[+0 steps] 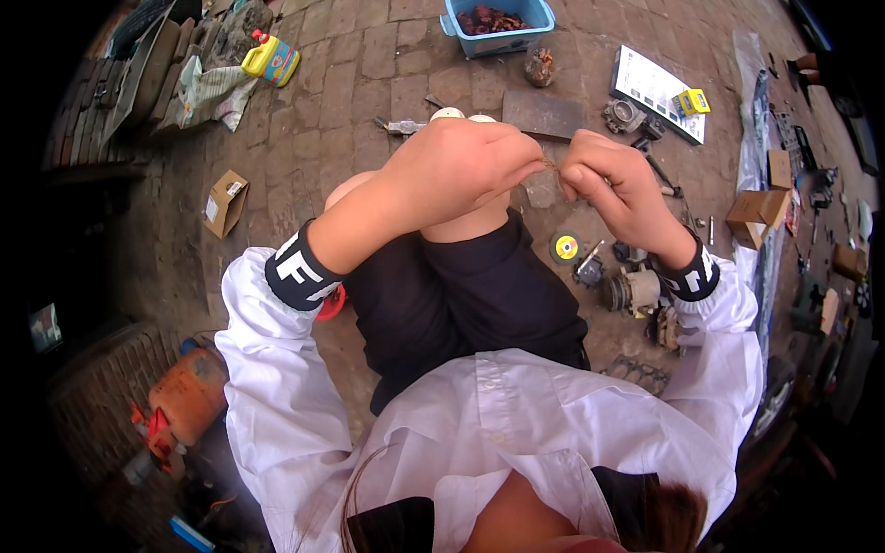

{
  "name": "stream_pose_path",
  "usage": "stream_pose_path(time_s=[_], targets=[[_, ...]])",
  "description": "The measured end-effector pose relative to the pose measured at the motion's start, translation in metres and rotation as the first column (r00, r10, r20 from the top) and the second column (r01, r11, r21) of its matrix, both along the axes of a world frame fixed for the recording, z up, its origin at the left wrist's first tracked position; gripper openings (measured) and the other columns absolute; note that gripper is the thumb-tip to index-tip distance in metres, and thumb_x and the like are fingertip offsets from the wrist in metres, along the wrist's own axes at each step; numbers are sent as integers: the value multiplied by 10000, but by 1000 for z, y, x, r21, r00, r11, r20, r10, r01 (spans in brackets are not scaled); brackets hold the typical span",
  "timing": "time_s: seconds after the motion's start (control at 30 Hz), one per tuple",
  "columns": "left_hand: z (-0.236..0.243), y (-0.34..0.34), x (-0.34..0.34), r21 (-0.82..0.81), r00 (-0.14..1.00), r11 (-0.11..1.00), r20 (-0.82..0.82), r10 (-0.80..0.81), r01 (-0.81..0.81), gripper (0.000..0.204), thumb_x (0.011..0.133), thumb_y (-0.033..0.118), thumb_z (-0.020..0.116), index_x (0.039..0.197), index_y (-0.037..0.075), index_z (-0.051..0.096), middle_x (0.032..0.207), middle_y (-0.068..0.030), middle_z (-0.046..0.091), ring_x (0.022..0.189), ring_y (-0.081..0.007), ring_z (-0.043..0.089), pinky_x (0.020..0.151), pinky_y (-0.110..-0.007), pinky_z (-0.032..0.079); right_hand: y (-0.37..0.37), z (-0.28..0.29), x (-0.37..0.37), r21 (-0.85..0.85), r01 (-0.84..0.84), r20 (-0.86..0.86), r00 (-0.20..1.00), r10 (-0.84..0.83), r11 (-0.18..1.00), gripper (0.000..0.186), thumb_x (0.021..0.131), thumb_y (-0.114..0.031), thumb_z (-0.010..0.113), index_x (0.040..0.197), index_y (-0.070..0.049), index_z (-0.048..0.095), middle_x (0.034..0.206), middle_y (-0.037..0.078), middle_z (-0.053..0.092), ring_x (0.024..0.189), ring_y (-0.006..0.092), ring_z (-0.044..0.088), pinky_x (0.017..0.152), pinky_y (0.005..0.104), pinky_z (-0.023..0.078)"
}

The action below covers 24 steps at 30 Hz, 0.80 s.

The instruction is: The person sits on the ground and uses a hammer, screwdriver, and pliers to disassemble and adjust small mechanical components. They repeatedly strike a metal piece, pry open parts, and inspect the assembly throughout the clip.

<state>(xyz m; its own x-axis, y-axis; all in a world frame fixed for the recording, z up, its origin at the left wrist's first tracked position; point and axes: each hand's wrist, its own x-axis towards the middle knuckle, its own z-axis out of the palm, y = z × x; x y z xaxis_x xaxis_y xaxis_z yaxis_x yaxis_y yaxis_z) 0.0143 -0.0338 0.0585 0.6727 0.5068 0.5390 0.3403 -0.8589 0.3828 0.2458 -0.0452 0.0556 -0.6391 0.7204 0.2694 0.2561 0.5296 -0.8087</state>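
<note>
- Your left hand [461,166] has its thumb and fingers pinched together on a thin brownish strand [550,165], which is so small it's mostly a blur.
- The strand sits in the narrow gap between your hands, up in front of your knees, off the ground.
- Your right hand [613,180] is curled up right at the other end of it. Can't tell if those fingers are actually clamped on it or just next to it.
- Past your hands there's a blue tub [475,43] with a pile of reddish-brown scraps [493,20] in it, nowhere near the rim.
- Just beside that, a small clear container [540,67], bag or jar, can't tell, with similar reddish bits showing through.
- Off to your left, a yellow jug [273,61] with a red cap, contents hidden, and nearer you a cardboard box [226,203], inside too dark to read.
- On your right, a little yellow box [691,102] lies on a flat white carton [645,88], plus a brown carton [758,218] farther out. Can't see into any of those.
</note>
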Motion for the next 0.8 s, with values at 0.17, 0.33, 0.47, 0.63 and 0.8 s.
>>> stream_pose_path(time_s=[0.17, 0.33, 0.47, 0.63, 0.8], targets=[[-1, -2, -3, 31, 1000, 999, 0, 27, -27, 155, 762, 111, 722, 890, 58, 654, 782, -62, 656, 650, -227, 637, 521, -305, 502, -12, -13, -3, -733, -258, -369, 928, -48, 629, 373, 1019, -296, 422, 728, -73, 490, 665, -44, 406, 614, 74, 364, 549, 232, 330], [2, 1, 2, 83, 996, 996, 92, 16, -24, 141, 785, 98, 699, 909, 48, 653, 831, -65, 662, 670, -213, 643, 520, -295, 499, -18, -17, -15, -759, -538, -628, 753, -194, 367, 382, 1025, -320, 398, 724, -89, 448, 640, -36, 365, 578, 71, 314, 513, 213, 307], [2, -1, -1, 99, 1000, 995, -29, -12, 15, 113, 837, 108, 655, 925, 37, 656, 769, -73, 634, 629, -190, 617, 495, -281, 478, -18, -14, -12, -721, -668, -692, 682, -235, 184, 376, 1029, -313, 382, 790, -59, 524, 677, -3, 479, 582, 75, 376, 481, 225, 348], [-1, -3, 3, -667, 976, 745, 168, 141, 7, 131, 890, 123, 595, 853, 1, 627, 636, -26, 544, 489, -100, 501, 426, -223, 365, -16, -7, -1, -493, 52, -220, 958, -182, 868, 325, 1005, -270, 424, 1091, -14, 605, 853, 75, 634, 675, 111, 525, 530, 234, 432], [14, -1, -3, -961, 949, -167, 172, 264, 220, 201, 912, 137, 546, 772, -1, 588, 600, 35, 452, 417, -20, 340, 402, -182, 255, 0, 0, -4, 692, 129, 34, 977, -211, 711, 390, 726, -119, 734, 1097, -42, 640, 876, 54, 630, 723, 195, 574, 638, 277, 487]])
